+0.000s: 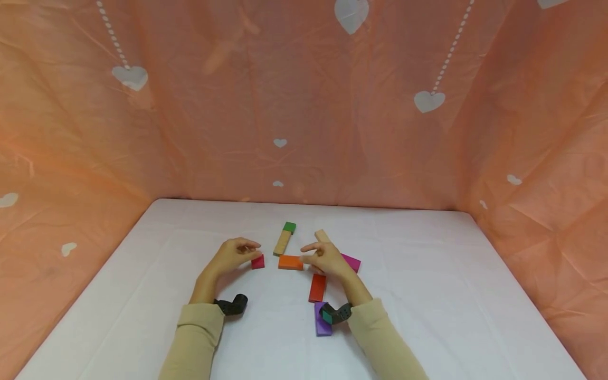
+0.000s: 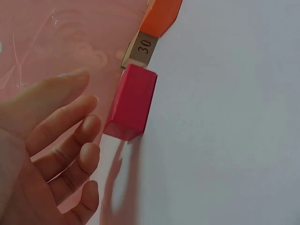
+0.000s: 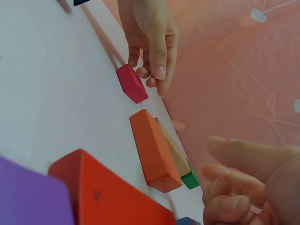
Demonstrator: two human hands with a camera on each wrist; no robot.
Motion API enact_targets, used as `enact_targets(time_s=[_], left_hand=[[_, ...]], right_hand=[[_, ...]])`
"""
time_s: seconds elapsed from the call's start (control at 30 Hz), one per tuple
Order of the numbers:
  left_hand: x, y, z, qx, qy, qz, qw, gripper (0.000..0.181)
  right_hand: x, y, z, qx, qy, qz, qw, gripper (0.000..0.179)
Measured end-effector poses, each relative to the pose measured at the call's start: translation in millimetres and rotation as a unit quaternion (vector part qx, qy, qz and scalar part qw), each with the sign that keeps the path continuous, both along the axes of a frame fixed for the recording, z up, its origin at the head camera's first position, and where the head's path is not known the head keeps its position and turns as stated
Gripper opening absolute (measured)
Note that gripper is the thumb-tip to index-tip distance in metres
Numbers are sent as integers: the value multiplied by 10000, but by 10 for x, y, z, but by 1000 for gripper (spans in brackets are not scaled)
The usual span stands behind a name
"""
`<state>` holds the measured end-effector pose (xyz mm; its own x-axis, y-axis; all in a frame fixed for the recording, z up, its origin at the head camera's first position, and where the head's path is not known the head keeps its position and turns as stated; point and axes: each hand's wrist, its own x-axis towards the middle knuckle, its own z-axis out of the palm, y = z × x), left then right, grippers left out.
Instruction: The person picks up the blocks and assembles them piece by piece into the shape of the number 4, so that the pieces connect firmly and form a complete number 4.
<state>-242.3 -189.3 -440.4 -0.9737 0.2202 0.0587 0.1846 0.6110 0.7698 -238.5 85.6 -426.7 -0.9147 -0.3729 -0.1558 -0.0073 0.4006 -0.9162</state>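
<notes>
My left hand (image 1: 234, 254) hovers beside a small crimson block (image 1: 258, 262), fingers loosely bent. In the left wrist view a gap separates the fingertips from that crimson block (image 2: 132, 101), and nothing is held. Over the right end of an orange block (image 1: 291, 262) hangs my right hand (image 1: 328, 258), its fingers loosely curled around nothing. The right wrist view has the orange block (image 3: 154, 150) lying apart from the right fingers. Just behind it lie a plain wooden block (image 1: 282, 243) and a green block (image 1: 290, 227), end to end.
Below the right hand lie a red block (image 1: 317, 288) and a purple block (image 1: 323, 325), the latter partly covered by the wrist camera. A magenta block (image 1: 352, 262) and another wooden block (image 1: 321, 235) are partly hidden by the right hand. An orange curtain (image 1: 304, 116) surrounds the white table (image 1: 427, 290).
</notes>
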Motion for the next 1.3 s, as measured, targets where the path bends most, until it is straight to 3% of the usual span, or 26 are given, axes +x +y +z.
enact_targets(time_s=[0.17, 0.3, 0.7, 1.13, 1.3], left_hand=[[20, -41, 9, -65, -250, -82, 9996, 34], [31, -79, 13, -163, -292, -144, 9993, 36], [48, -142, 27, -213, -467, -269, 9983, 38], [13, -117, 5, -381, -662, -107, 9970, 37], [4, -108, -18, -385, -580, -178, 9974, 36]], right_hand=[[49, 9, -1, -69, 62, 60, 9999, 38], [24, 10, -89, -59, 24, 13, 10000, 37], [37, -33, -121, 149, -32, -182, 9997, 36], [16, -74, -119, 458, 38, -469, 9978, 34], [23, -83, -122, 529, 46, -562, 9970, 32]])
